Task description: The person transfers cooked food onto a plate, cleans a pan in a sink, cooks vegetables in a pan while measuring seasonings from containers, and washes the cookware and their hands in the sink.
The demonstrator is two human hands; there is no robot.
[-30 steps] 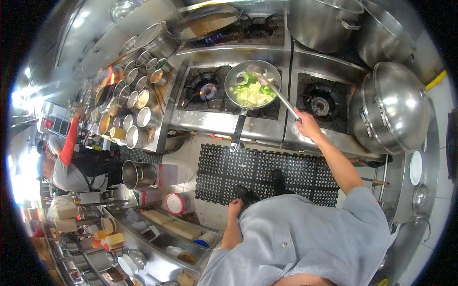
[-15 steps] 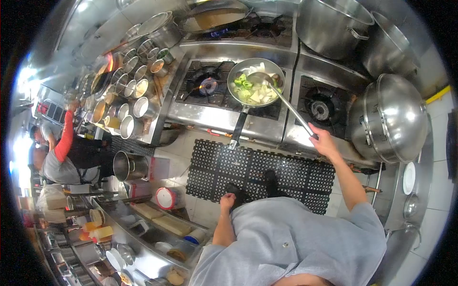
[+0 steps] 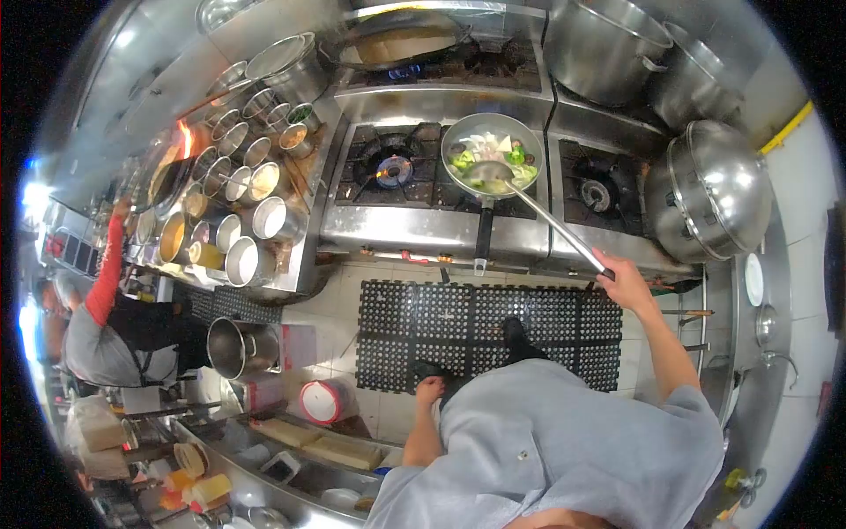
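My right hand [image 3: 624, 282] is closed round the end of a long-handled metal ladle [image 3: 560, 220]. The ladle's bowl rests among the food in a frying pan [image 3: 451, 132], which sits on a burner at the middle of the stove. Pale chunks, green pepper pieces and some dark bits [image 3: 502, 147] lie in the pan. Its black handle [image 3: 484, 231] points toward me, with no hand on it. My left hand [image 3: 430, 389] hangs low in front of my body, fingers curled, apart from the stove.
Left of the pan a burner [image 3: 394, 172] glows. Several metal containers [image 3: 269, 218] crowd the left counter. A domed steel vessel [image 3: 718, 189] and large pots [image 3: 608, 53] stand right. Black matting [image 3: 493, 326] covers the floor. A co-worker's red sleeve [image 3: 106, 269] reaches toward a flaming pan at left.
The ladle's bowl has moved toward the near side of the pan, and the food has shifted. The whole view has turned slightly. At left, flame has risen at the co-worker's pan.
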